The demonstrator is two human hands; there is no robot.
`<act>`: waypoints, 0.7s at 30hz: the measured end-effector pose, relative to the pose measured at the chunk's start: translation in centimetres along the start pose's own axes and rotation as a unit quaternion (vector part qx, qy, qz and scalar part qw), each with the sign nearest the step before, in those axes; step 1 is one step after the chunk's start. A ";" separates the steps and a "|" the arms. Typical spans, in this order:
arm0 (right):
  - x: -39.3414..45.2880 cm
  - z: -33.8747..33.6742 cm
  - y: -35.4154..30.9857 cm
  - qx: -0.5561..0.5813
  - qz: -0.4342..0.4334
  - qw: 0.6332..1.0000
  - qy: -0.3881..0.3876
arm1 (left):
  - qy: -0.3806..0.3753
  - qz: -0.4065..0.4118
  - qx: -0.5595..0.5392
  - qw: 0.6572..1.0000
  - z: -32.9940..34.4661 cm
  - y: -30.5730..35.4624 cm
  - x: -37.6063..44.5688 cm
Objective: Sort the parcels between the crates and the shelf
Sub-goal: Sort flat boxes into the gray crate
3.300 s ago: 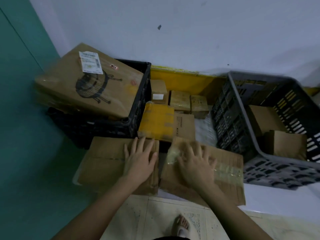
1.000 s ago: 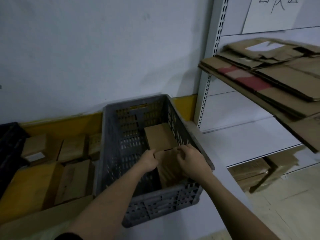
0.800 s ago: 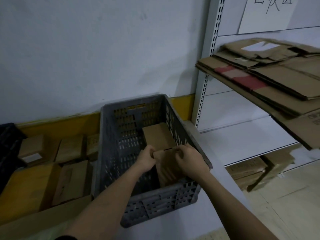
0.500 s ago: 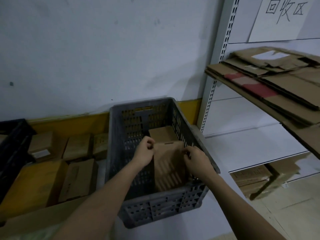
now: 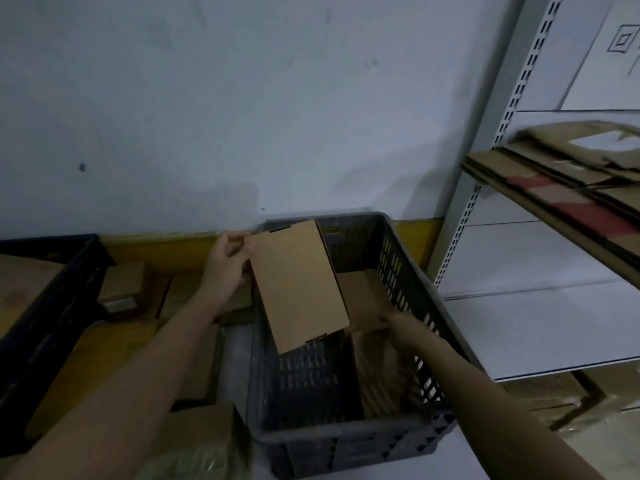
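Left hand [image 5: 227, 263] fingers grip raised parcel [image 5: 298, 284]; right hand [image 5: 398, 322] fingers hidden, apparently underneath

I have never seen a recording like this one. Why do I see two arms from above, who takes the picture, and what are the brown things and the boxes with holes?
There is no machine here. A person wears a wide-angle camera on the head, so you look forward and down along that person's own two arms. This one view is all we have.

The left hand grips the edge of a flat brown parcel and holds it lifted over the grey crate, the plastic box with holes. The right hand reaches down into that crate, where another cardboard box lies; the lifted parcel hides its fingers, so I cannot say whether it grips anything.

To the left stand a black crate and more small parcels by the wall. To the right is a metal shelf; flattened cardboard lies on an upper level.
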State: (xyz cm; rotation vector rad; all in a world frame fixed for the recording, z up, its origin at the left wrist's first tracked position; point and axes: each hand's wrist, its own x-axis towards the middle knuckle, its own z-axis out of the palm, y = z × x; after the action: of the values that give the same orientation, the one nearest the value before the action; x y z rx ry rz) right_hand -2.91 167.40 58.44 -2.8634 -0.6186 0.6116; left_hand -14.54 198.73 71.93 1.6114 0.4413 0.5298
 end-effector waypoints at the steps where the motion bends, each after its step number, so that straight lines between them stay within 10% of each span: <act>1: 0.3 0.0 -0.3 -0.016 -0.001 1.000 -0.014 | 0.002 0.000 -0.003 1.000 -0.7 -0.1 0.3; 11: 0.5 0.2 -1.6 -0.052 -0.036 0.996 -0.067 | 0.030 -0.034 -0.054 0.997 -4.0 -2.9 1.7; 16: -2.2 -1.9 -2.9 0.149 -0.051 0.985 -0.077 | 0.062 -0.051 -0.095 0.992 -4.3 -2.6 1.6; 21: -5.2 -6.0 -4.4 0.357 -0.104 0.924 0.085 | 0.084 -0.037 -0.106 0.990 -5.7 0.0 2.4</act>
State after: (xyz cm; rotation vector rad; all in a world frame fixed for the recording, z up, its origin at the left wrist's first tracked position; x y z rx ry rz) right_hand -6.27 168.80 66.72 -2.1070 -0.5210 0.4289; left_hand -15.90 204.72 72.52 1.3469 0.5485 0.6377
